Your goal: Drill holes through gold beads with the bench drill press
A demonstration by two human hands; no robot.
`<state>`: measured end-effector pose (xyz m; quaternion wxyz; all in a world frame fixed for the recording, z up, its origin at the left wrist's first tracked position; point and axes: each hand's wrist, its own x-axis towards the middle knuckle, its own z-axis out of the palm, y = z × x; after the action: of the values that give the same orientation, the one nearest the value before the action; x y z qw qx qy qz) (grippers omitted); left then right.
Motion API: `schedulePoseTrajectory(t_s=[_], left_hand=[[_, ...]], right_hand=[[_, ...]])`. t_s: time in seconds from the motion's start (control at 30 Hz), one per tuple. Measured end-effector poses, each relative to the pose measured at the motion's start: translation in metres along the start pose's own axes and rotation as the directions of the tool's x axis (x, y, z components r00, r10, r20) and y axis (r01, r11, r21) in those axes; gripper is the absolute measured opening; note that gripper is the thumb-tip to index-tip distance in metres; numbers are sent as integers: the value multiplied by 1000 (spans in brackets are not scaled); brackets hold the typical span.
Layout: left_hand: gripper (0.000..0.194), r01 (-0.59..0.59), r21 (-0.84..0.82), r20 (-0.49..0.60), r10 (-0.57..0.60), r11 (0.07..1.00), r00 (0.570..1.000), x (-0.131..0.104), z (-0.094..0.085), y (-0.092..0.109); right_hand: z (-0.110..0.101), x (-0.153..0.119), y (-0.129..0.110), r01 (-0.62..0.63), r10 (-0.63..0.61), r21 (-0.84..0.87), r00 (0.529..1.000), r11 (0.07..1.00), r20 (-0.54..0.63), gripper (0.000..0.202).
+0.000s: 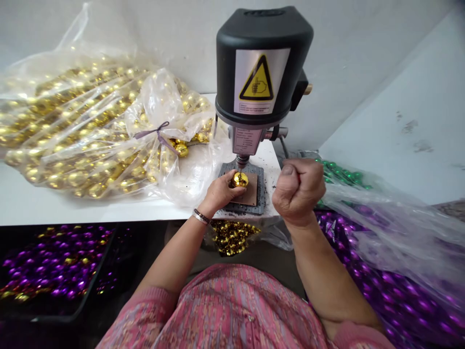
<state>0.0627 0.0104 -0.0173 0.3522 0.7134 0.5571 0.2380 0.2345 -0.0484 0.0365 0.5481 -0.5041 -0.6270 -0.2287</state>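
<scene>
A black bench drill press (263, 34) with a yellow warning label stands at the table's edge. Beneath its chuck (242, 161), a shiny gold ball (240, 180) rests on a brown board (250, 194) on the grey base. The thin drill bit meets the top of the ball. My left hand (219, 194) pinches the ball from the left between thumb and fingers. To the right of the press, my right hand (301, 189) is closed in a fist around the end of the feed lever (284, 147), whose grip is mostly hidden by the fingers.
A tied clear bag of gold balls (83, 140) covers the white table's (72, 213) left side. Below are a black crate (90, 286) of purple and gold balls and a pile of gold pieces (234, 237). Purple balls (385, 286) and green balls (343, 173) lie right, partly under plastic.
</scene>
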Motion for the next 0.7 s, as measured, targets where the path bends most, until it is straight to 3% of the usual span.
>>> schedulePoseTrajectory(t_s=[0.23, 0.47, 0.57, 0.7], left_hand=[[71, 39, 0, 7, -39, 999, 999, -1, 0, 2], [68, 22, -29, 4, -22, 999, 1000, -3, 0, 4], [70, 29, -20, 0, -29, 999, 1000, -3, 1, 5], [64, 23, -19, -24, -23, 1000, 999, -7, 2, 6]], right_hand=[[17, -15, 16, 55, -38, 185, 995, 981, -95, 20], [21, -24, 14, 51, -34, 175, 994, 983, -100, 13], [13, -1, 4, 4, 18, 184, 993, 983, -119, 14], [5, 70, -3, -139, 162, 202, 982, 969, -100, 33]])
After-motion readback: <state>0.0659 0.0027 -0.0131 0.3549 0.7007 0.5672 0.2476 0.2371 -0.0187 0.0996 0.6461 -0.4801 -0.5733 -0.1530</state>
